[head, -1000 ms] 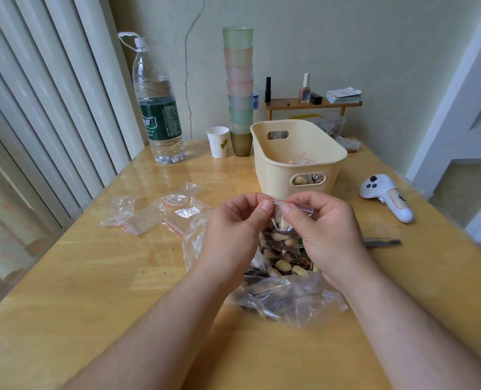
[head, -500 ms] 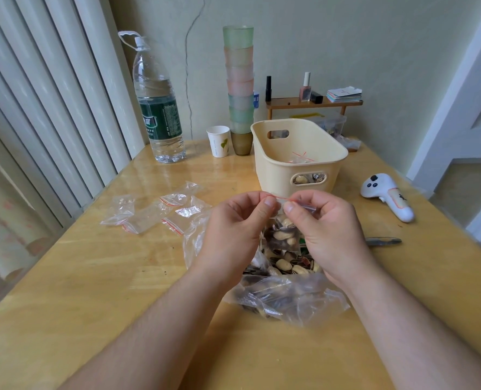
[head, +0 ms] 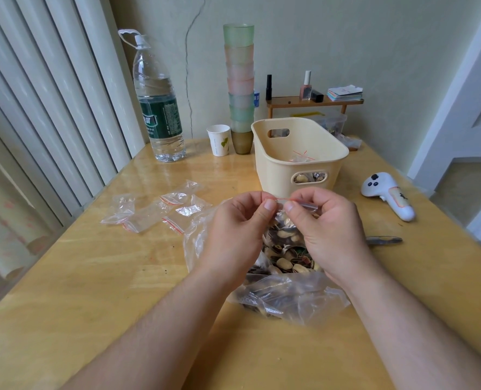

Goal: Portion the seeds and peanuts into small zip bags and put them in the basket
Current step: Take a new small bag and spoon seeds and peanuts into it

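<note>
Room: pale green wall (head: 346, 38) is seen behind the table, marked by a thin crack; white vertical slats (head: 36, 108) stand along the left side, and white door framing (head: 464, 108) rises on the right.
Table: glossy yellow wooden table (head: 92, 291) fills most of the view, with a few dark specks scattered on it.
Water bottle: large clear water bottle (head: 159, 99) with a green label is stood at the far left of the table.
Cup stack: tall stack of pastel cups (head: 240, 85) is set against the wall, with a white paper cup (head: 219, 140) just beside it.
Basket: cream basket (head: 298, 156) is placed beyond the hands; filled packets are visible inside it and through its handle slot.
Shelf: small wooden shelf (head: 315, 104) behind the basket carries bottles and a pile of cards.
Big bag: large clear bag (head: 287, 294) of seeds and peanuts lies under the hands.
Controller: white controller (head: 388, 195) is laid at the right, with a dark metal tool (head: 385, 240) near it.
Empty bags: spare zip bags (head: 160, 209) are scattered left of the hands.
Small zip bag: small zip bag (head: 284, 223), filled with seeds and peanuts, is held above the big bag, in front of the basket.
Left hand: left hand (head: 239, 229) is curled, its thumb and forefinger pinching the bag's red-lined top strip.
Right hand: right hand (head: 326, 232) is likewise curled, the same strip being pinched just beside the left thumb.
</note>
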Demonstrator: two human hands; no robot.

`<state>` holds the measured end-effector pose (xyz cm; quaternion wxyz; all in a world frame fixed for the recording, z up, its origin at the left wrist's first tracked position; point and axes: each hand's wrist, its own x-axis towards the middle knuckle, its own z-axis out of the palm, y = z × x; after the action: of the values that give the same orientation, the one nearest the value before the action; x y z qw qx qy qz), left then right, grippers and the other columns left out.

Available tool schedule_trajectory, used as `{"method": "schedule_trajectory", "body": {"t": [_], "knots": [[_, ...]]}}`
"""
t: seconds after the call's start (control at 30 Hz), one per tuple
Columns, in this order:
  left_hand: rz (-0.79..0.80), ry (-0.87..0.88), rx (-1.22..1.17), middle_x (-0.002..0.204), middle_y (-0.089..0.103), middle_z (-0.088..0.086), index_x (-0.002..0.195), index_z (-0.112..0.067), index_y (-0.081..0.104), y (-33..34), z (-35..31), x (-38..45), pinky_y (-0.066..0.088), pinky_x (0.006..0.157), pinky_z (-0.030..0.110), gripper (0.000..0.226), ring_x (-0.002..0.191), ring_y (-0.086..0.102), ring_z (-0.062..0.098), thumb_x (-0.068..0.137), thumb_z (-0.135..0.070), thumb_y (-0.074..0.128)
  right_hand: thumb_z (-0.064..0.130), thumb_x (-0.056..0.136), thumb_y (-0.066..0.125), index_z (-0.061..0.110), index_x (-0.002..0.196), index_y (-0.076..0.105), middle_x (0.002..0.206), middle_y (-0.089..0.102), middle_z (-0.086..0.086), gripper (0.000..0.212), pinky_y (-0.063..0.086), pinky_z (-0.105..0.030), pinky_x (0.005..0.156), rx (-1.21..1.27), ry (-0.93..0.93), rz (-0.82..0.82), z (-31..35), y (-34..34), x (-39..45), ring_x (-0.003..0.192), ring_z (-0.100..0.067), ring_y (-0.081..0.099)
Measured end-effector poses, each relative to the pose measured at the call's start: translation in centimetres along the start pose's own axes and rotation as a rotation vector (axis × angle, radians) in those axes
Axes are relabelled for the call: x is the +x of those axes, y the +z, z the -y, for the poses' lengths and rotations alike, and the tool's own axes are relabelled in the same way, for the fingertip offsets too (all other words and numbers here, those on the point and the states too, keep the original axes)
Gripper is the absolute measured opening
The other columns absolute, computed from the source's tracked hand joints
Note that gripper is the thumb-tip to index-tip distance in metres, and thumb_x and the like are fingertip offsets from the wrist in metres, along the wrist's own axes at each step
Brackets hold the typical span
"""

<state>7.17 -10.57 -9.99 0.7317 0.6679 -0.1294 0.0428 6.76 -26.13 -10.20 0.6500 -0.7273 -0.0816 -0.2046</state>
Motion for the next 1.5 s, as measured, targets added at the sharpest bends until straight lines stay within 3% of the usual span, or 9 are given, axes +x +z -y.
{"method": "schedule_trajectory", "body": {"t": [0.13, 0.37, 0.7, 0.83, 0.97, 1.2, 1.3, 1.4, 1.5], "knots": [[-0.035, -0.010, 0.022, 0.083, 0.072, 0.006, 0.090, -0.016, 0.072, 0.06, -0.05, -0.08, 0.044, 0.064, 0.023, 0.020, 0.072, 0.058, 0.011, 0.106, -0.013, 0.060, 0.015, 0.094, 0.076, 0.031, 0.088, 0.075, 0.083, 0.075, 0.009, 0.017, 0.052, -0.024, 0.071, -0.009, -0.005, 0.040, 0.11, 0.13, -0.06, 0.077, -0.005, 0.067], [-0.064, 0.001, 0.009, 0.090, 0.074, 0.021, 0.083, -0.024, 0.072, 0.28, 0.07, -0.07, 0.055, 0.083, 0.048, 0.018, 0.083, 0.064, 0.026, 0.097, -0.024, 0.061, 0.018, 0.093, 0.079, 0.032, 0.091, 0.076, 0.091, 0.078, 0.007, 0.014, 0.058, -0.032, 0.086, -0.046, -0.002, 0.079, 0.09, 0.45, -0.32, 0.094, -0.013, 0.073], [-0.060, 0.006, 0.100, 0.081, 0.070, 0.001, 0.094, -0.014, 0.070, 0.56, 0.47, -0.21, 0.053, 0.079, 0.039, 0.015, 0.078, 0.061, 0.015, 0.105, -0.015, 0.060, 0.030, 0.087, 0.069, 0.034, 0.082, 0.070, 0.073, 0.066, 0.017, 0.007, 0.049, -0.027, 0.068, -0.119, -0.061, 0.057, -0.12, 0.50, -0.02, 0.070, -0.006, 0.059], [-0.016, 0.068, 0.097, 0.098, 0.077, 0.010, 0.102, -0.016, 0.073, 0.47, 0.08, -0.31, 0.058, 0.090, 0.040, 0.011, 0.093, 0.072, 0.023, 0.106, -0.017, 0.062, 0.012, 0.095, 0.074, 0.024, 0.080, 0.071, 0.075, 0.070, 0.012, 0.019, 0.052, -0.024, 0.071, -0.014, -0.057, 0.030, 0.08, 0.34, 0.04, 0.074, -0.005, 0.064], [-0.012, 0.082, 0.116, 0.089, 0.076, 0.003, 0.101, -0.013, 0.072, 0.35, -0.07, -0.23, 0.059, 0.077, 0.033, 0.011, 0.081, 0.070, 0.012, 0.105, -0.018, 0.063, 0.010, 0.095, 0.074, 0.022, 0.086, 0.074, 0.085, 0.077, 0.009, 0.015, 0.054, -0.018, 0.075, 0.051, -0.012, 0.032, 0.45, 0.51, -0.06, 0.083, -0.003, 0.070], [-0.032, 0.043, 0.062, 0.094, 0.073, 0.020, 0.094, -0.021, 0.067, 0.26, 0.44, -0.06, 0.058, 0.084, 0.068, 0.017, 0.093, 0.070, 0.047, 0.104, -0.033, 0.059, 0.015, 0.093, 0.077, 0.021, 0.090, 0.079, 0.090, 0.079, -0.006, 0.007, 0.061, -0.034, 0.080, 0.115, 0.103, 0.019, 0.25, 0.69, -0.17, 0.086, -0.016, 0.073], [-0.030, 0.058, 0.071, 0.088, 0.071, 0.020, 0.093, -0.020, 0.067, 0.25, 0.44, -0.05, 0.060, 0.085, 0.062, 0.016, 0.083, 0.069, 0.035, 0.105, -0.027, 0.059, 0.013, 0.095, 0.075, 0.018, 0.090, 0.077, 0.087, 0.078, -0.003, 0.007, 0.060, -0.033, 0.079, 0.099, 0.097, 0.028, 0.37, 0.75, -0.24, 0.083, -0.013, 0.071], [-0.031, 0.068, 0.062, 0.089, 0.073, 0.017, 0.094, -0.011, 0.068, 0.37, 0.30, -0.07, 0.058, 0.078, 0.040, 0.017, 0.081, 0.066, 0.019, 0.107, -0.017, 0.059, 0.010, 0.096, 0.073, 0.018, 0.088, 0.075, 0.081, 0.075, 0.001, 0.012, 0.059, -0.032, 0.075, 0.083, 0.085, 0.031, 0.42, 0.77, -0.15, 0.079, -0.010, 0.068], [-0.027, 0.082, 0.072, 0.095, 0.077, 0.012, 0.097, -0.010, 0.071, 0.29, 0.20, -0.01, 0.061, 0.084, 0.040, 0.014, 0.091, 0.074, 0.027, 0.105, -0.018, 0.062, 0.011, 0.096, 0.073, 0.018, 0.089, 0.075, 0.080, 0.075, 0.001, 0.010, 0.057, -0.029, 0.073, 0.102, 0.078, 0.036, 0.54, 0.57, -0.15, 0.078, -0.010, 0.069]]}}
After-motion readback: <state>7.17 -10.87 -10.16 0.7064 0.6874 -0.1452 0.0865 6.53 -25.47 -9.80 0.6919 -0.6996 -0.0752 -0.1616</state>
